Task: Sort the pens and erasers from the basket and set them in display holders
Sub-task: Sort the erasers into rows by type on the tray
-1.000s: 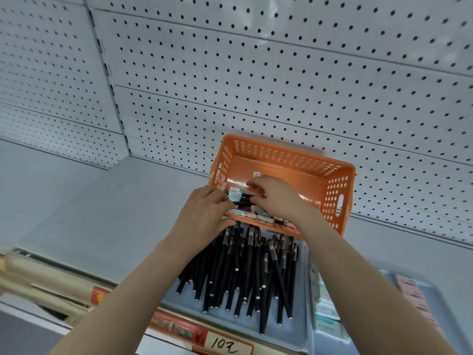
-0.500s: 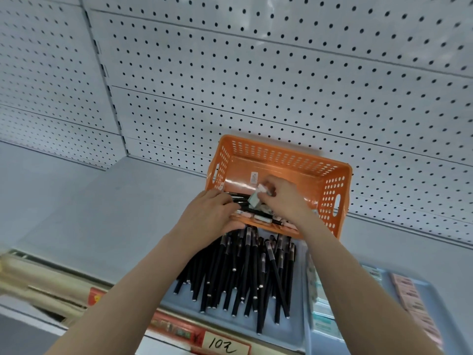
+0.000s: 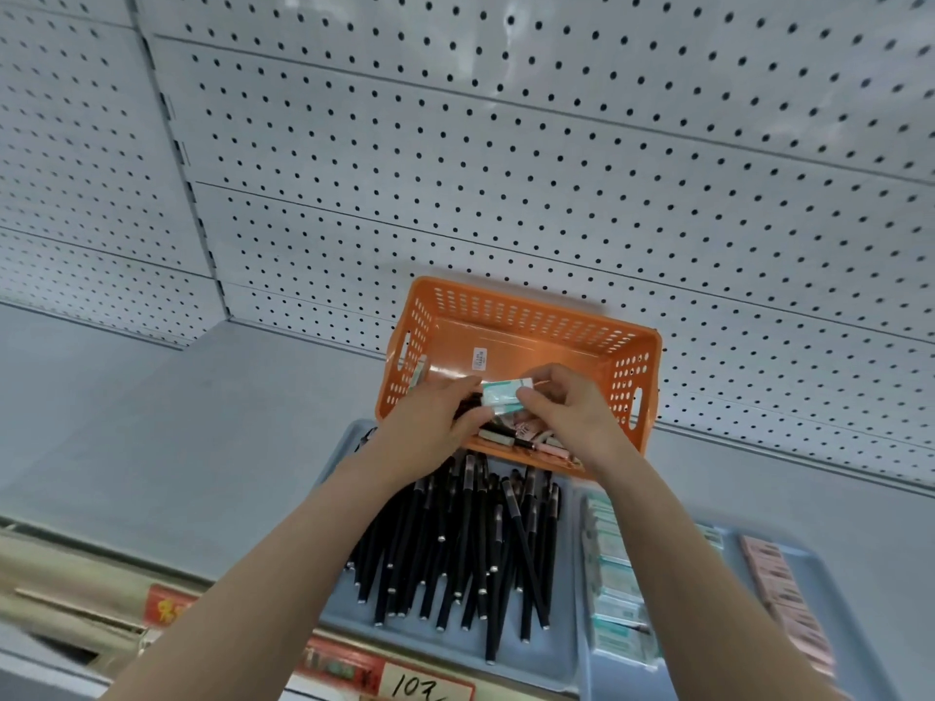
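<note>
I'm on the eraser step: both hands, left [image 3: 430,427] and right [image 3: 566,417], pinch green erasers [image 3: 506,394] between fingertips over the basket [image 3: 521,316]. Next I judge they go to the green stack in the eraser tray [image 3: 582,640], right of the pens [image 3: 470,543].

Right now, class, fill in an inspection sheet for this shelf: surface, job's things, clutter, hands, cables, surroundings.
Surface: grey shelf, bare to the left of the trays.
Job's things: orange basket still holding mixed items; black pens piled in a grey tray; green erasers and pink erasers in rows in neighbouring trays.
Clutter: nothing seen.
Hands: left hand and right hand both pinch a green eraser over the basket.
Cables: nothing seen.
Surroundings: white pegboard behind; price label on the shelf edge.
</note>
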The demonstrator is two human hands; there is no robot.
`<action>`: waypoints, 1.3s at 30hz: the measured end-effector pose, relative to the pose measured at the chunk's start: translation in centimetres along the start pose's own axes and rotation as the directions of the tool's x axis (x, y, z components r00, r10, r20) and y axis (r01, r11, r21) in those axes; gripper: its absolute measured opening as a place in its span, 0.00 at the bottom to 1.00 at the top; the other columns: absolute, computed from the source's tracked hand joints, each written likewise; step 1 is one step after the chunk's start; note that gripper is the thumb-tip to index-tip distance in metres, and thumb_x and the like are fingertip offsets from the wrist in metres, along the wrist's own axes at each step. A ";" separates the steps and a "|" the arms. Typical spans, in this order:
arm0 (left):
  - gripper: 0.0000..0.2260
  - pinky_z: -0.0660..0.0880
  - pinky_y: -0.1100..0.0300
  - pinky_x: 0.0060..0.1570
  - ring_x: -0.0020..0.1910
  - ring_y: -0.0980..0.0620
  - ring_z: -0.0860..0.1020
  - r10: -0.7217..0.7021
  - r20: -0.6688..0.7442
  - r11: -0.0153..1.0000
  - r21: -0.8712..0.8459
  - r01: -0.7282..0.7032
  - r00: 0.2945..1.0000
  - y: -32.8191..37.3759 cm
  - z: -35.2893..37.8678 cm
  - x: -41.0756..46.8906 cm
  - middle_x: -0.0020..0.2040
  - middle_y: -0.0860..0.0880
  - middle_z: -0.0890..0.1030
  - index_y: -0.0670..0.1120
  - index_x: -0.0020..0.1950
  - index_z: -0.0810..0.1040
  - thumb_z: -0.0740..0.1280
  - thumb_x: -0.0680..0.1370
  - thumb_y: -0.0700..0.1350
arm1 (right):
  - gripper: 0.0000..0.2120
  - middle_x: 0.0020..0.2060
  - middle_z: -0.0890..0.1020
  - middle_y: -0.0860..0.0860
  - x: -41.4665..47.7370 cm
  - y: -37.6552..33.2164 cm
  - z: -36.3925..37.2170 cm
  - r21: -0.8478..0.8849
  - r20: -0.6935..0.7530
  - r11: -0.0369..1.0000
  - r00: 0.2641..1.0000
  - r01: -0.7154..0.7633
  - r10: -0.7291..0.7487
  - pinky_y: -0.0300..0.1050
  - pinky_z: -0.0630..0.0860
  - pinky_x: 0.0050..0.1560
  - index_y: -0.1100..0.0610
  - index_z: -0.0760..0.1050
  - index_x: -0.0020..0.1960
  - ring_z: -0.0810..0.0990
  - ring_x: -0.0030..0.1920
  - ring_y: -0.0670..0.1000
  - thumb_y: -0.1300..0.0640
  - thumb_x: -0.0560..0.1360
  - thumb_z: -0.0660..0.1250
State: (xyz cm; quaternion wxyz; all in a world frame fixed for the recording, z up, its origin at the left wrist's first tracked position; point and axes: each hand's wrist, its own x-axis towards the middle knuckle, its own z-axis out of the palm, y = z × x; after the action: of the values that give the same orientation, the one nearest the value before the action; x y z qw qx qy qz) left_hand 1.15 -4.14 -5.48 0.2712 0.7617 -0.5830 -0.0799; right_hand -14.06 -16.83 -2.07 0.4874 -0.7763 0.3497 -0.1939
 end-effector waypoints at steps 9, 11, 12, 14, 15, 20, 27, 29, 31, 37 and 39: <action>0.10 0.71 0.58 0.45 0.46 0.52 0.76 -0.216 -0.172 0.970 -0.152 0.191 0.961 1.1 -1.9 0.1 0.49 0.50 0.78 0.46 0.61 0.73 0.65 0.80 0.46 | 0.14 0.54 0.81 0.51 1.8 1.4 0.9 -0.559 0.021 0.823 0.994 0.103 -0.110 0.41 0.76 0.51 0.53 0.73 0.65 0.80 0.53 0.51 0.54 0.80 0.64; 0.09 0.69 0.57 0.41 0.41 0.51 0.74 -0.226 -0.182 0.971 -0.122 0.206 0.957 0.9 -2.0 -0.3 0.46 0.50 0.76 0.46 0.60 0.69 0.63 0.81 0.46 | 0.23 0.61 0.77 0.54 2.2 2.3 1.4 -0.713 0.073 0.695 0.996 0.090 -0.054 0.50 0.73 0.60 0.52 0.69 0.70 0.75 0.62 0.56 0.49 0.77 0.67; 0.09 0.69 0.57 0.40 0.40 0.51 0.74 -0.224 -0.171 0.972 -0.112 0.207 0.960 0.8 -2.0 -0.4 0.46 0.49 0.77 0.46 0.60 0.68 0.62 0.81 0.45 | 0.27 0.63 0.75 0.55 2.3 2.4 1.7 -0.731 0.079 0.678 0.996 0.078 -0.030 0.53 0.73 0.62 0.52 0.68 0.72 0.73 0.64 0.58 0.46 0.76 0.68; 0.10 0.70 0.57 0.41 0.42 0.49 0.75 -0.215 -0.123 0.976 -0.066 0.208 0.969 0.6 -2.0 0.0 0.49 0.46 0.79 0.46 0.62 0.68 0.62 0.81 0.43 | 0.30 0.65 0.73 0.56 2.6 2.1 2.2 -0.742 0.051 0.668 0.999 0.050 -0.018 0.56 0.72 0.63 0.52 0.66 0.73 0.71 0.65 0.60 0.43 0.75 0.68; 0.12 0.72 0.57 0.43 0.45 0.48 0.77 -0.203 -0.090 0.979 -0.023 0.201 0.975 0.5 -1.9 0.4 0.52 0.45 0.80 0.46 0.64 0.69 0.62 0.81 0.42 | 0.31 0.65 0.72 0.56 2.7 1.9 2.2 -0.749 0.025 0.662 1.000 0.022 -0.004 0.56 0.73 0.63 0.53 0.66 0.73 0.71 0.65 0.61 0.42 0.75 0.68; 0.17 0.75 0.53 0.57 0.57 0.46 0.78 -0.130 0.098 0.987 0.112 0.119 0.987 0.3 -0.7 3.4 0.60 0.45 0.79 0.48 0.68 0.71 0.65 0.79 0.42 | 0.23 0.60 0.76 0.56 2.7 2.1 1.0 -0.824 -0.058 0.553 0.989 -0.125 0.136 0.52 0.75 0.58 0.56 0.71 0.65 0.75 0.60 0.58 0.45 0.75 0.68; 0.19 0.75 0.51 0.56 0.56 0.46 0.77 -0.090 0.175 0.982 0.177 0.058 0.981 1.2 1.5 5.6 0.59 0.45 0.79 0.47 0.65 0.73 0.70 0.75 0.43 | 0.20 0.56 0.80 0.51 2.7 1.8 0.1 -0.675 0.038 0.733 0.990 -0.077 0.139 0.39 0.69 0.49 0.55 0.74 0.61 0.78 0.53 0.50 0.54 0.71 0.75; 0.18 0.75 0.54 0.54 0.56 0.46 0.77 -0.097 0.160 0.983 0.172 0.069 0.982 1.3 1.9 5.9 0.58 0.45 0.79 0.47 0.64 0.73 0.71 0.75 0.44 | 0.20 0.55 0.80 0.50 2.9 1.8 -0.1 -0.657 0.058 0.751 0.989 -0.065 0.136 0.38 0.68 0.48 0.56 0.74 0.60 0.76 0.49 0.48 0.55 0.71 0.76; 0.18 0.73 0.56 0.52 0.55 0.47 0.77 -0.099 0.141 0.986 0.146 0.078 0.985 1.3 2.1 6.2 0.58 0.46 0.79 0.47 0.63 0.74 0.72 0.74 0.45 | 0.20 0.51 0.78 0.48 3.1 2.0 -0.4 -0.608 0.080 0.791 0.987 -0.061 0.137 0.35 0.68 0.43 0.55 0.75 0.60 0.74 0.46 0.45 0.56 0.70 0.76; 0.15 0.69 0.61 0.44 0.52 0.48 0.79 -0.086 0.112 0.993 0.085 0.076 0.990 1.9 2.5 6.7 0.53 0.47 0.81 0.46 0.58 0.79 0.72 0.73 0.48 | 0.19 0.47 0.76 0.45 3.5 2.6 -0.6 -0.510 0.084 0.859 0.992 -0.035 0.090 0.31 0.66 0.37 0.54 0.76 0.60 0.74 0.43 0.43 0.54 0.71 0.75; 0.15 0.68 0.61 0.43 0.52 0.48 0.79 -0.076 0.134 0.995 0.078 0.066 0.988 1.8 2.6 6.9 0.53 0.47 0.81 0.47 0.58 0.80 0.73 0.73 0.49 | 0.19 0.50 0.80 0.46 3.6 2.9 -0.7 -0.451 0.078 0.891 0.993 -0.047 0.091 0.36 0.74 0.44 0.54 0.77 0.59 0.78 0.47 0.46 0.56 0.70 0.76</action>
State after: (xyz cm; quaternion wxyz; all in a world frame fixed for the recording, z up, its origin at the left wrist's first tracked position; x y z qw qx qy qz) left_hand 0.62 -11.71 -5.41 0.1996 0.7841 -0.5753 -0.1202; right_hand -13.06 -20.70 -4.51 0.3183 -0.8632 0.3883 -0.0527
